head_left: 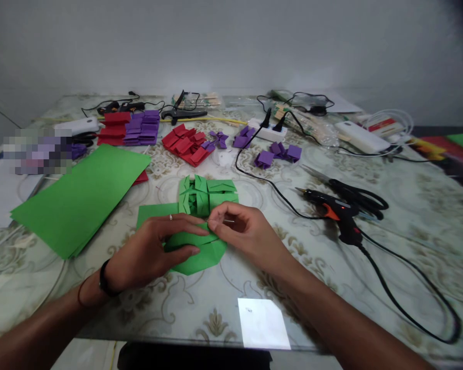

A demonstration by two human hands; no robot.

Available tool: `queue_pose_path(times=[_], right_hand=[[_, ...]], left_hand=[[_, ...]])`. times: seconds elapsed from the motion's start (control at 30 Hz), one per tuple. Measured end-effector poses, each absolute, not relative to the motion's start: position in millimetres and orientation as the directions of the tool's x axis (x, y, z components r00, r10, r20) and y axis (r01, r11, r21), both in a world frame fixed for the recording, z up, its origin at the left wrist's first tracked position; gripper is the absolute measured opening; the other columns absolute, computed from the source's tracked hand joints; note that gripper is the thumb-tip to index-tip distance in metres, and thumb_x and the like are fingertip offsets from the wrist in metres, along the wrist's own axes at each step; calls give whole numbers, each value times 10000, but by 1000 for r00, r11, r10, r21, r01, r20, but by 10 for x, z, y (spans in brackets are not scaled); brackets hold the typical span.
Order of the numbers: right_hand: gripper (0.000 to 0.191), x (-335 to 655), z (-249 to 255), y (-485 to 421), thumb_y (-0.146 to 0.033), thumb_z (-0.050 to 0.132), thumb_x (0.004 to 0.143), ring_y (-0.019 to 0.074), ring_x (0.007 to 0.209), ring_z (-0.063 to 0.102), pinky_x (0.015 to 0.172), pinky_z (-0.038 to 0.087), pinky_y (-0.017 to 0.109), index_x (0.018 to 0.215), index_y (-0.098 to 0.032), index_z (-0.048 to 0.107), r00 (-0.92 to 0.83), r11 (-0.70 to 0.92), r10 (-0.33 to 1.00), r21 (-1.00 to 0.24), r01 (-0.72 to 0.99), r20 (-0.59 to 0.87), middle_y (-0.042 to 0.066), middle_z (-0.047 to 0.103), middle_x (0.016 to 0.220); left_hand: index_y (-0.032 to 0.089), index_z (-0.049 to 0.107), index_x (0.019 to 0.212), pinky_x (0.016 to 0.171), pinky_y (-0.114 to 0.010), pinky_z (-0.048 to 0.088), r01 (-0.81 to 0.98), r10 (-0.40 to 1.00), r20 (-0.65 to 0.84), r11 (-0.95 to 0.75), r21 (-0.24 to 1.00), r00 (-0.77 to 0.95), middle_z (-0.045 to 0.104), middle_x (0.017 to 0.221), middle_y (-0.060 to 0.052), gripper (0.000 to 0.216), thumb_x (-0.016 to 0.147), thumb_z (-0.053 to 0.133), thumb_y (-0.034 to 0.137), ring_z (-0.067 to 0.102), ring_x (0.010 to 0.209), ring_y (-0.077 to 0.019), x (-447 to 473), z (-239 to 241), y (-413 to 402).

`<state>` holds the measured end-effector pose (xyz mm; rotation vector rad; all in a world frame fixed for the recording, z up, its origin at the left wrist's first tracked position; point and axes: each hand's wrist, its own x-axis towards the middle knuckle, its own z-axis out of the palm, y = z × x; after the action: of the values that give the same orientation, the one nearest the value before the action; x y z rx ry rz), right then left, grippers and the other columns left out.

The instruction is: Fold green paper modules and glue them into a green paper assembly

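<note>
A partly folded sheet of green paper (200, 257) lies on the table in front of me. My left hand (154, 246) rests flat over its left side, fingers stretched out and thumb apart. With thumb and forefinger pinched together, my right hand (247, 231) grips the paper's upper right edge. Just beyond my fingertips sit several folded green paper pieces (208, 192), side by side. Part of another flat green sheet (154, 211) shows behind my left hand. My hands cover much of the fold.
A stack of green paper (85, 200) lies left. Red folded pieces (187, 144) and purple ones (264, 158) stand farther back, near a white power strip (268, 131). At right are scissors (351, 192) and a corded glue gun (339, 213); its cable loops toward the front.
</note>
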<state>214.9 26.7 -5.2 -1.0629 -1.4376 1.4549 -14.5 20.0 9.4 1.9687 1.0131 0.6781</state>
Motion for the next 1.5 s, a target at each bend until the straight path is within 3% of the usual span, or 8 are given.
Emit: queue_pose_path(times=[0.47,0.6,0.77,0.9,0.97,1.03,1.1,1.5], right_hand=[[41,2207,23,293,-203,662,721,147,697,550,696,483,292,743,-214,630,-321,1,947,-998,70,-21,-25,597,729],[90,2281,45,343,-242,703,768,151,701,547,699,475,300,755,-216,618,-264,34,964,-998,54,18,-21,592,744],[242,2264,47,307,-416,783,851,178,759,605,726,484,318,899,-210,665,-327,-49,943,-997,54,-65,-3,651,802],[417,2172,-14,238,-444,758,894,141,638,488,598,378,285,644,-219,511,-353,19,933,-971,237,-68,-37,530,645],[417,2140,-33,215,-401,730,911,132,606,463,573,343,283,621,-218,492,-330,92,944,-945,314,-17,-42,521,613],[369,2124,-34,199,-362,729,906,129,597,473,570,345,283,631,-215,532,-336,129,942,-929,346,6,-42,546,611],[339,2119,-26,189,-355,748,894,126,590,477,569,354,280,642,-215,569,-347,125,938,-931,342,-1,-45,556,612],[493,2142,2,198,-565,683,953,142,602,419,566,337,285,628,-223,539,-391,39,917,-960,279,-77,-34,480,606]], left_hand=[[299,856,1181,1095,-435,604,314,852,66,-262,912,519,845,1262,-54,282,904,844,249,766,1213,-290,-168,172,242],[345,846,1191,1112,-441,583,353,892,112,-286,891,439,833,1279,-27,289,911,843,277,726,1261,-295,-221,194,263],[295,747,1294,701,-258,607,414,953,150,-251,875,261,781,1284,-47,417,891,851,318,749,1020,-234,-202,133,231],[253,626,1379,553,-183,515,326,973,38,-113,939,226,746,1072,-32,619,821,884,319,702,818,-168,-146,102,221],[218,687,1275,524,-179,475,372,956,-85,-26,928,280,703,874,12,516,814,877,351,624,682,-137,-140,116,238],[178,761,995,488,-178,399,447,926,-187,23,894,327,641,734,31,299,820,851,403,532,605,-114,-145,135,260],[163,754,805,463,-182,323,476,889,-273,72,876,367,574,640,41,289,838,814,444,453,560,-99,-155,148,275],[169,790,837,515,-197,345,426,810,-358,150,892,465,585,635,42,344,874,793,511,460,566,-100,-213,58,315]])
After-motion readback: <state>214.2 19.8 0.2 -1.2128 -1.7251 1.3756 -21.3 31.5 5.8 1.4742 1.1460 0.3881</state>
